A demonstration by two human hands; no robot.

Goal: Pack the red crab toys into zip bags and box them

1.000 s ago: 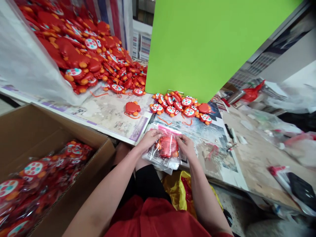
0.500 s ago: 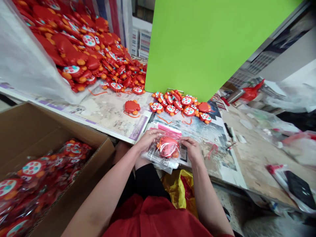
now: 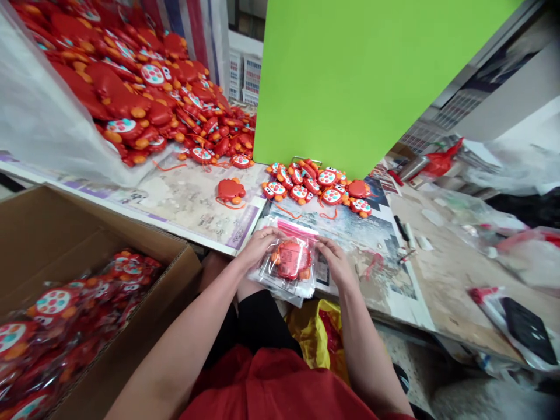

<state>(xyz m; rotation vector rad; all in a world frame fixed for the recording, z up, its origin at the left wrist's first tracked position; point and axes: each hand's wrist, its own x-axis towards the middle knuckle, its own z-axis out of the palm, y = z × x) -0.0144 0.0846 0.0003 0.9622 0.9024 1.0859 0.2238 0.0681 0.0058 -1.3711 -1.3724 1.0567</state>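
Note:
A red toy with orange feet lies inside a clear plastic zip bag with a pink top strip, over a stack of similar bags at the table's front edge. My left hand pinches the bag's upper left side. At its upper right edge, my right hand has thumb and fingers closed on the same bag. Beyond the hands, several red crab-like toys with dotted white bellies sit in a cluster. A single red toy lies belly down to their left.
A large heap of loose red toys spills from a white sack. At left stands a cardboard box holding bagged toys. A green board rises behind the cluster. Markers and a black phone lie at right.
The bagged toy now lies flatter and a little lower left in view, with both hands still at the bag's upper edges. The whole scene has shifted slightly left.

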